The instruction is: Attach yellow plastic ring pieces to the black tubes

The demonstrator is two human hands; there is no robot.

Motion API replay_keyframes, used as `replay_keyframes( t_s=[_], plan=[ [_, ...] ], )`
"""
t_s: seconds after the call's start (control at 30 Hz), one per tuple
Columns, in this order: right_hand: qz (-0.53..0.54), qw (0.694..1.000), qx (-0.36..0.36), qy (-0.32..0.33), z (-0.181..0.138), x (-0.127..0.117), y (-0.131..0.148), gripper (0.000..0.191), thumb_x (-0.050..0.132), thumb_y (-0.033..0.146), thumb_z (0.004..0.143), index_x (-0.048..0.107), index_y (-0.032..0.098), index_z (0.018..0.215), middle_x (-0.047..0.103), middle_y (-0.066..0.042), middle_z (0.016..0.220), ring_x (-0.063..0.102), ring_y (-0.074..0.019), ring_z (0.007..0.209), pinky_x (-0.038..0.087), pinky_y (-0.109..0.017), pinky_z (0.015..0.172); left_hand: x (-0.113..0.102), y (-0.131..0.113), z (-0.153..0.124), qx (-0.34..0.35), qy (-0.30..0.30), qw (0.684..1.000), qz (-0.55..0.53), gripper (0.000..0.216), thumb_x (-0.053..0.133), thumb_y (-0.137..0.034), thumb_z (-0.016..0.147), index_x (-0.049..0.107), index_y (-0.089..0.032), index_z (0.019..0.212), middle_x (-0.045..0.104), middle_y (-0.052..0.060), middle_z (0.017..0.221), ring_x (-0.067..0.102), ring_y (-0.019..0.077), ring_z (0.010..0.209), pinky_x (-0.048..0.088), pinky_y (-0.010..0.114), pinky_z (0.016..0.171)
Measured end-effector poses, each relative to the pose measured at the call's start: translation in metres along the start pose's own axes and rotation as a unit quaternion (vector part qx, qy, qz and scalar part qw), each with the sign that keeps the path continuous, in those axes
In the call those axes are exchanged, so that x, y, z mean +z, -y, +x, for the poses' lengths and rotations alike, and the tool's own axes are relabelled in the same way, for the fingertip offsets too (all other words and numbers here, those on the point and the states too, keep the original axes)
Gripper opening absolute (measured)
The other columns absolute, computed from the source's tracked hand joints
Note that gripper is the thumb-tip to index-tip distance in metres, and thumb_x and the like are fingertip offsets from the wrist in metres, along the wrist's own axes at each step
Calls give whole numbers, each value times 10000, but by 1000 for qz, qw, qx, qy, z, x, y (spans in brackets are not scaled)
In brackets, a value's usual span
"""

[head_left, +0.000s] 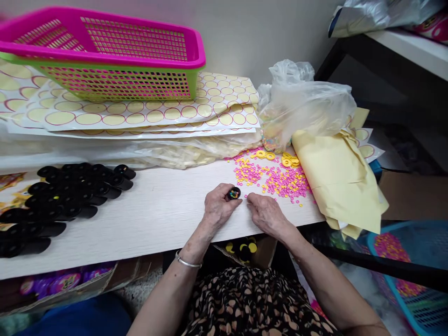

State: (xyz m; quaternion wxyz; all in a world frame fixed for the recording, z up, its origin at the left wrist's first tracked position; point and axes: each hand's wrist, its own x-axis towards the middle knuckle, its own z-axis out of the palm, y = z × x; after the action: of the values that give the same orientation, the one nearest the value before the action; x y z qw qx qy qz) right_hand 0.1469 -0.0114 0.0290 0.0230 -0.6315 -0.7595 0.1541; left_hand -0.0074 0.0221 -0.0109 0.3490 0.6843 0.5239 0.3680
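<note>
My left hand point(219, 205) is closed around a small black tube point(234, 192), its round mouth facing up with several coloured pieces inside. Just to its right, my right hand point(266, 212) has its fingers pinched together over the table, apart from the tube. Whatever those fingertips hold, if anything, is too small to make out. Beyond the right hand spread many small pink and yellow beads point(285, 181), with larger yellow rings point(290, 160) at their far side. Rows of similar black tubes point(70, 196) lie at the left of the table.
A pink and green basket point(122, 77) stands on sheets printed with circles point(171, 114) along the back. Behind the beads sits a clear plastic bag point(304, 102). Yellow paper point(336, 172) overhangs the table's right edge. A blue basket point(413, 233) is lower right.
</note>
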Motion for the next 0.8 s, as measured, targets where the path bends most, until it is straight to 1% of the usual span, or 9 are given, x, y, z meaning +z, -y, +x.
replay_keyframes(
  t_s=[0.17, 0.27, 0.33, 0.43, 0.53, 0.67, 0.73, 0.8],
  plan=[
    [-43, 999, 27, -7, 0, 1, -1, 164, 411, 143, 852, 552, 205, 796, 647, -39, 754, 568, -180, 677, 218, -278, 548, 1, 1, -1, 5, -8, 1000, -5, 218, 681, -185, 648, 631, -198, 859, 613, -16, 807, 545, 121, 722, 430, 235, 649],
    [-46, 998, 23, -25, 0, 3, -2, 182, 390, 192, 889, 546, 204, 796, 647, -35, 758, 571, -175, 671, 209, -275, 541, 1, 1, -2, 2, -5, 1000, -4, 224, 691, -189, 640, 631, -202, 855, 615, -16, 808, 555, 130, 748, 437, 242, 669],
    [-47, 997, 34, -41, 1, 4, -2, 207, 390, 241, 903, 547, 200, 775, 646, -41, 754, 568, -174, 660, 203, -274, 531, 0, 0, -2, 4, 0, 1000, -3, 218, 690, -185, 640, 631, -201, 849, 614, -16, 804, 557, 133, 758, 438, 246, 679],
    [-34, 994, 80, -62, 6, 5, -5, 251, 435, 320, 890, 550, 198, 703, 640, -46, 714, 558, -173, 642, 209, -265, 522, -2, -1, -1, 3, 4, 1000, -4, 223, 692, -184, 639, 627, -199, 852, 609, -15, 792, 554, 133, 744, 435, 245, 665],
    [6, 992, 102, -68, 12, 5, -12, 254, 475, 325, 865, 544, 200, 655, 622, -31, 655, 548, -167, 632, 238, -249, 526, -3, -1, -1, 2, 3, 1000, 0, 246, 697, -191, 641, 620, -201, 874, 601, -18, 780, 544, 126, 708, 424, 240, 632],
    [74, 992, 74, -72, 14, 6, -23, 258, 430, 282, 876, 538, 198, 657, 566, -4, 587, 513, -145, 579, 286, -237, 538, -3, 0, -1, 8, 5, 1000, 11, 221, 693, -191, 651, 618, -198, 858, 595, -18, 785, 531, 116, 681, 410, 236, 618],
    [107, 990, 41, -88, 11, 8, -28, 230, 425, 262, 872, 554, 196, 694, 564, -3, 627, 513, -140, 598, 316, -234, 558, -3, 0, 0, 9, 3, 1000, 9, 223, 693, -190, 652, 617, -197, 861, 594, -18, 789, 528, 113, 678, 410, 234, 618],
    [114, 988, 3, -107, 8, 11, -30, 165, 457, 248, 851, 577, 198, 748, 570, -12, 716, 525, -142, 658, 340, -235, 586, -3, 0, 0, 8, 1, 1000, 3, 234, 696, -189, 649, 616, -197, 868, 593, -19, 786, 527, 112, 676, 410, 231, 616]
  ],
)
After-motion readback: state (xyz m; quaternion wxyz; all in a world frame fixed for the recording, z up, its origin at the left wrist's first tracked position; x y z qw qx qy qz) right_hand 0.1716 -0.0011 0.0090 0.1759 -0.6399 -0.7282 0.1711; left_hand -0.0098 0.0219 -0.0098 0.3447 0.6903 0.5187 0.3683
